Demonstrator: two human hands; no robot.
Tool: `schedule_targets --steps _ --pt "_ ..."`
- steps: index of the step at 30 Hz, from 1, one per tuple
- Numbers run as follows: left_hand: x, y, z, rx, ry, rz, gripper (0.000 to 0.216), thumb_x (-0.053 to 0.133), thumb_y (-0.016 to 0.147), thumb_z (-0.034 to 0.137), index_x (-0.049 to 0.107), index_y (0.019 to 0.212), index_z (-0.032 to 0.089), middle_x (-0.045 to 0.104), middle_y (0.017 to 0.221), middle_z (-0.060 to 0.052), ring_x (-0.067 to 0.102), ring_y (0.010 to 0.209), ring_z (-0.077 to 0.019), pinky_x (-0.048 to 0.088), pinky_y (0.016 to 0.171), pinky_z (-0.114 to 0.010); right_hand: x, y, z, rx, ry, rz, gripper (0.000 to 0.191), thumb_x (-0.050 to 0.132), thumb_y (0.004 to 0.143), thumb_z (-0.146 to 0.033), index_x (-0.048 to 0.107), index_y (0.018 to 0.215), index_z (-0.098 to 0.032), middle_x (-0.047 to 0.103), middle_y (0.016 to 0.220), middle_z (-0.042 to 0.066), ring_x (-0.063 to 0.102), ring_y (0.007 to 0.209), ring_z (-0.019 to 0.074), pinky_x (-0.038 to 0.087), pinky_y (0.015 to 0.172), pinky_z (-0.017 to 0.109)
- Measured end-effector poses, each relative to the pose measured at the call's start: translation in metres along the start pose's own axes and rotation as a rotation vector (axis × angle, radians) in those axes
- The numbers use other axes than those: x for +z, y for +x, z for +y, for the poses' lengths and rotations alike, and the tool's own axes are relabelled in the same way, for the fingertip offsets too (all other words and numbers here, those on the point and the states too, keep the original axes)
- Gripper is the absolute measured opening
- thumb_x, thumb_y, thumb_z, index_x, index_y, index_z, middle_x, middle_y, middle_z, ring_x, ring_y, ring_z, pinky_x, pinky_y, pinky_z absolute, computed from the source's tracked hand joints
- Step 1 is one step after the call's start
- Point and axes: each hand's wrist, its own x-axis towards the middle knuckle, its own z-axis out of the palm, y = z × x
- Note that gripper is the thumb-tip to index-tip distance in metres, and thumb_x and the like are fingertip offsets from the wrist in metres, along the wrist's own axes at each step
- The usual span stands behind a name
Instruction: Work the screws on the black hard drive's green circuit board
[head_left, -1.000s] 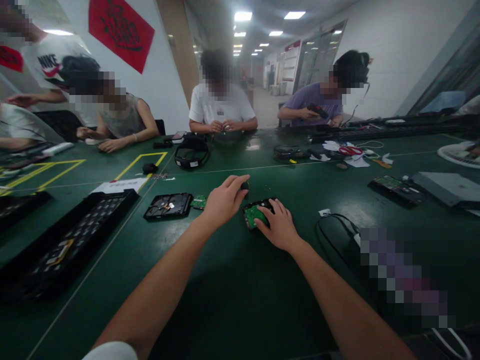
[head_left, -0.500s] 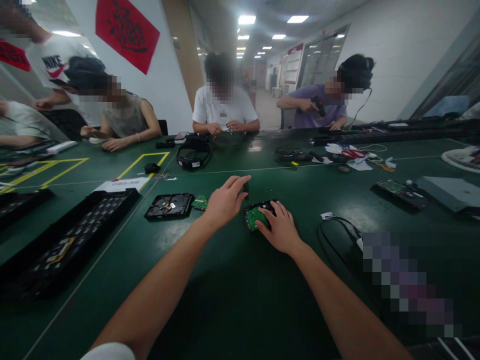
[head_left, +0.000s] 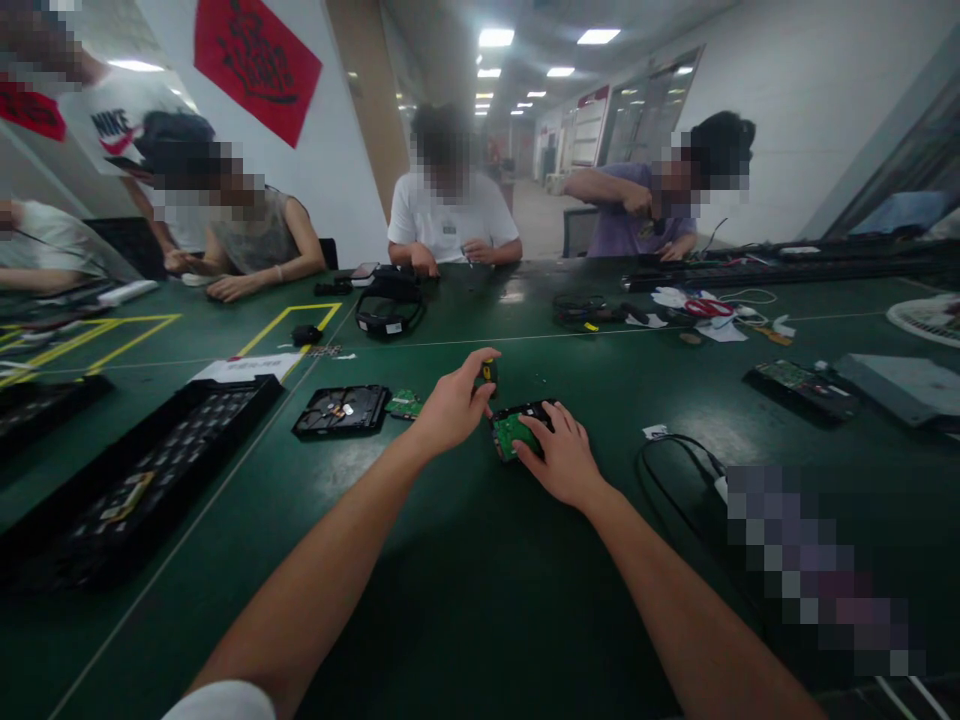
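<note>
My left hand (head_left: 454, 405) is closed around a small screwdriver (head_left: 490, 372) with a black and yellow handle. The tool stands roughly upright over the left edge of a hard drive (head_left: 510, 437), whose green circuit board faces up; its tip is too small to make out. My right hand (head_left: 559, 450) grips the drive from the right, its fingers over the far side and the thumb on the board. Left of my left hand lies a loose green circuit board (head_left: 405, 404), beside another hard drive (head_left: 341, 411) with a black casing.
A long black tray (head_left: 150, 480) with small parts stands at the left. A further drive (head_left: 802, 390) and a grey metal box (head_left: 900, 385) lie at the right, near a black cable (head_left: 679, 490). Several people sit across the green table (head_left: 480, 600).
My left hand has turned slightly, and more of the screwdriver's yellow handle shows. My right hand stays on the hard drive. Across the table, the person in purple has raised an arm.
</note>
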Motion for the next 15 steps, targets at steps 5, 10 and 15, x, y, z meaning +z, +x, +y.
schedule_targets --steps 5,10,15 --pt "0.0047 -0.0006 -0.0013 0.042 0.226 0.074 0.045 0.058 0.099 0.031 0.046 0.142 0.024 0.071 0.111 -0.008 0.072 0.079 -0.0187 0.055 0.079 -0.033 0.0009 0.0003 0.0014 -0.013 0.002 0.004 0.059 0.041 0.104 -0.063 0.051 0.153 -0.031 0.035 0.166 0.015 0.021 0.157 0.0368 0.024 0.120 0.059" --pt "0.0091 -0.0039 0.0009 -0.024 0.389 0.062 0.060 0.057 0.099 0.034 0.033 0.153 0.022 0.071 0.117 -0.014 0.073 0.086 -0.0255 0.055 0.078 -0.036 0.0017 0.0006 0.0016 -0.010 0.008 0.001 0.060 0.040 0.104 -0.064 0.051 0.153 -0.032 0.034 0.167 0.014 0.020 0.157 0.0365 0.023 0.121 0.059" --pt "0.0096 -0.0041 -0.0005 0.016 0.249 0.038 0.060 0.055 0.098 0.026 0.032 0.153 0.020 0.072 0.109 -0.012 0.072 0.077 -0.0213 0.054 0.075 -0.033 0.0011 0.0004 0.0006 -0.012 0.013 0.003 0.059 0.040 0.104 -0.063 0.052 0.153 -0.032 0.033 0.167 0.013 0.020 0.157 0.0360 0.023 0.121 0.058"
